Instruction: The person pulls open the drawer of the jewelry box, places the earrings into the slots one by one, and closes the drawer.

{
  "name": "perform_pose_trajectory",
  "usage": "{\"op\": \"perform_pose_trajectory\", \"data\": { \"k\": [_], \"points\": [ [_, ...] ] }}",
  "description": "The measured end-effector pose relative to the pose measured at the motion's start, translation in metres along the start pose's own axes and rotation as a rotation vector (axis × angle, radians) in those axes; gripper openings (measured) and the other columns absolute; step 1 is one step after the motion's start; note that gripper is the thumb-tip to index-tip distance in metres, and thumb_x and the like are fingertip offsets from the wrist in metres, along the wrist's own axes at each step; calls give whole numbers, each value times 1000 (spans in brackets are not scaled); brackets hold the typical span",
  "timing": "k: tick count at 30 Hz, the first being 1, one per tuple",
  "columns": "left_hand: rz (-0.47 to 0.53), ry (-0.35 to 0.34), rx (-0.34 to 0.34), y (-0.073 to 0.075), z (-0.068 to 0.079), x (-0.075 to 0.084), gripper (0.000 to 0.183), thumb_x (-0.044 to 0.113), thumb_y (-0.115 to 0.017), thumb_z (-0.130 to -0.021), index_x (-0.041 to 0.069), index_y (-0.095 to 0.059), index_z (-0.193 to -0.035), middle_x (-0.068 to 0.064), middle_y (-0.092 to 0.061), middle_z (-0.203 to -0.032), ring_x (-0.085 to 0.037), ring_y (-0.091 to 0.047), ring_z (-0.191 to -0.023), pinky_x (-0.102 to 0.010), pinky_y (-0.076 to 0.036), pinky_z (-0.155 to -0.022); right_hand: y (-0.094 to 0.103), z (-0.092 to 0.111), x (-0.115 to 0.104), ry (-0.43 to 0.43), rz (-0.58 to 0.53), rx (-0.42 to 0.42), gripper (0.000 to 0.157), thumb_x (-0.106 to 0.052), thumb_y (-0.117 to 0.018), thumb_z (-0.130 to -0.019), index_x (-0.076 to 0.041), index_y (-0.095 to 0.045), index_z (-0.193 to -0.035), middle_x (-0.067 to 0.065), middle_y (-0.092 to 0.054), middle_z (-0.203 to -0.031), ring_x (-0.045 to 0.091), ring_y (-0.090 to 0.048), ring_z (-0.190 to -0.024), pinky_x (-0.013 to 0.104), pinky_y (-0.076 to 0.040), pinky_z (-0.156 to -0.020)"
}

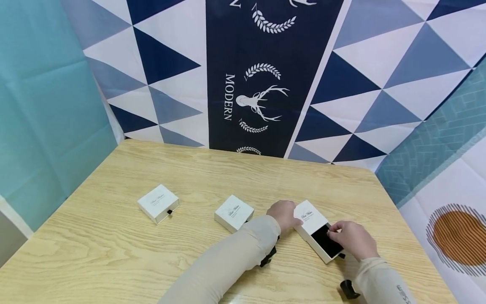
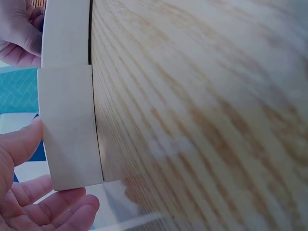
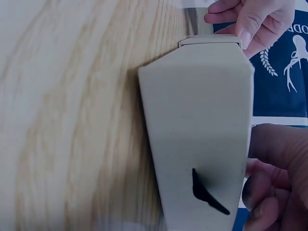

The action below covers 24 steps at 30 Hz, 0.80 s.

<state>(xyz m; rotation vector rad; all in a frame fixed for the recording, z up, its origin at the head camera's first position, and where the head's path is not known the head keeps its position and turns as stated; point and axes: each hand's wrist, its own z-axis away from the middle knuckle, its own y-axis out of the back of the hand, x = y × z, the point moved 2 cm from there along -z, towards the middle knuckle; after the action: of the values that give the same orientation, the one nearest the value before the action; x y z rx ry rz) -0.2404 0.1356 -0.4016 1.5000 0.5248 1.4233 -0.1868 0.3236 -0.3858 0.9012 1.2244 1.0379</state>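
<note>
At the right of the table a white drawer-style gift box (image 1: 310, 216) with printed lettering has its tray (image 1: 327, 245) slid partway out, showing a black lining. My left hand (image 1: 284, 214) grips the sleeve's far end, thumb on the top edge and fingers behind it in the left wrist view. Over the tray, my right hand (image 1: 357, 240) has bent fingers, their tips dipping toward the lining; I cannot tell whether they pinch something small. A black ribbon tab (image 3: 207, 192) sticks out of the tray's front face.
Two similar white boxes stand closed to the left: one box (image 1: 233, 211) beside my left forearm, partly covered by it, and another box (image 1: 158, 203) farther left with a black tab. The wooden table (image 1: 95, 236) ends at a patterned cloth backdrop (image 1: 171, 84).
</note>
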Motion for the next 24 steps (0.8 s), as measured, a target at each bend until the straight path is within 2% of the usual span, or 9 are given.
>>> {"op": "perform_pose_trajectory", "data": {
  "k": [15,24],
  "points": [
    [-20,10,-9,0,0,1,45,39,-74,-83,19,-64,-123,9,-66,-113,-9,-61,-97,-23,-48,-78,-2,2,-1,-1,4,0,17,-26,-68,-83,-10,-71,-86,10,-68,-84,22,-57,-71,41,-45,-58],
    [-23,-3,-4,1,0,1,44,39,-74,-83,19,-65,-122,9,-66,-112,-8,-61,-98,-22,-48,-78,2,5,0,-11,23,-12,15,-24,-66,-84,-10,-70,-87,8,-67,-82,19,-53,-66,38,-43,-54]
  ]
}}
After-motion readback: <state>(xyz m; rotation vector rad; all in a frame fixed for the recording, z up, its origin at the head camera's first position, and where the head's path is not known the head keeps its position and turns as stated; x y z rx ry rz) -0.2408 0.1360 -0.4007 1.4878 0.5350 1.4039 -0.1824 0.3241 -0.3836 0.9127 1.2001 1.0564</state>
